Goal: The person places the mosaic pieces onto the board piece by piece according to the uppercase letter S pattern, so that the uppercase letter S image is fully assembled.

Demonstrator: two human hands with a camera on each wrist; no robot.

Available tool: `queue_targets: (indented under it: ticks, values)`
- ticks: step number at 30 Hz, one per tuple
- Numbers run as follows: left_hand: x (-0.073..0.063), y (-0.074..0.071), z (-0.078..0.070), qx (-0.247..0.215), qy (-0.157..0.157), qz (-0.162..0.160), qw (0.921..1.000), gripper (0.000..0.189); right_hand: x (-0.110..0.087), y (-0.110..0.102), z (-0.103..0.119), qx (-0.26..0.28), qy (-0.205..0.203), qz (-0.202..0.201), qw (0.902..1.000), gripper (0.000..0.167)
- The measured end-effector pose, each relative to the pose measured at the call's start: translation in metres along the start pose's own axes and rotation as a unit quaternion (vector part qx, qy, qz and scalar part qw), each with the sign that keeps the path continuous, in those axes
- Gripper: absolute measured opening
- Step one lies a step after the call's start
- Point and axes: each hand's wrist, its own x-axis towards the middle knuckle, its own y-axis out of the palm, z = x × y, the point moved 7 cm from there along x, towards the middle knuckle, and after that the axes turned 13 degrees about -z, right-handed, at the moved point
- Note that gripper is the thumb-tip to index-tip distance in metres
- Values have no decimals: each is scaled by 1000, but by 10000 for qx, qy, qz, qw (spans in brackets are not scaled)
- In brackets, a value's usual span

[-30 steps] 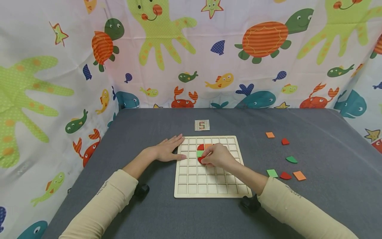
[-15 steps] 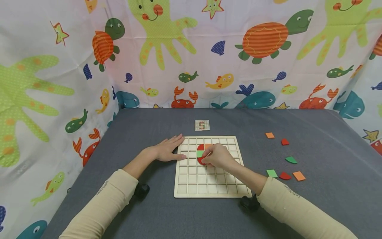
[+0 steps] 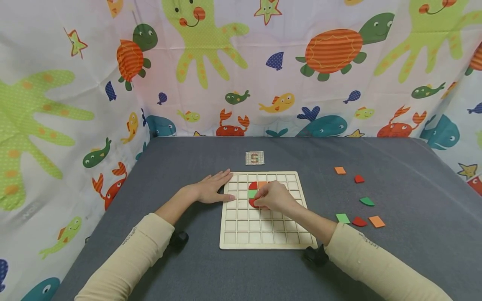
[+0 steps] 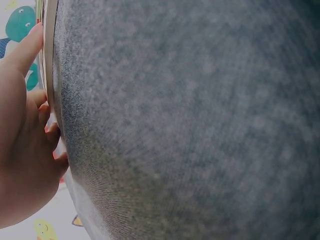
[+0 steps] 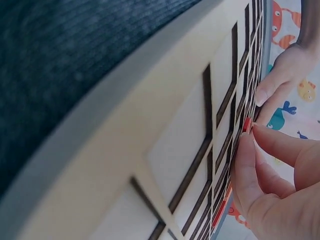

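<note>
A square wooden grid board (image 3: 246,246) lies on the grey table. My left hand (image 3: 211,188) rests flat at its left edge, thumb over the frame and fingers spread toward the top corner. Thumb and index finger of my right hand (image 3: 278,196) pinch a red rounded tile (image 3: 252,203) at a cell of the board; the right wrist view shows the red tile's edge between the fingertips (image 5: 254,129). Just above it sit a light green square tile (image 3: 252,194), a red quarter-round tile (image 3: 253,186) and an orange tile (image 3: 262,184). My right hand hides the cells beneath it.
Behind the board lies a small card (image 3: 255,158) with an S pattern on a grid. Loose tiles are scattered to the right: orange squares (image 3: 377,221), red pieces (image 3: 359,221), a dark green piece (image 3: 367,201) and a light green square (image 3: 342,218). A sea-animal curtain (image 3: 278,83) hangs behind.
</note>
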Motion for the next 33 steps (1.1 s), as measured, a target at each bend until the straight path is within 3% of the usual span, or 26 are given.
queue_targets:
  ticks: [5, 9, 24, 33]
  values:
    - [0, 1, 0, -24, 4, 4, 10000, 89, 0, -1, -1, 34, 25, 53, 10000, 6]
    - [0, 1, 0, -40, 43, 9, 10000, 88, -1, -5, -3, 376, 76, 171, 9991, 9]
    - [5, 7, 8, -29, 65, 32, 10000, 92, 4, -35, -26, 1751, 848, 771, 9779, 50]
    - [7, 10, 13, -123, 17, 43, 9999, 92, 5, -64, -43, 1510, 1014, 756, 9804, 60]
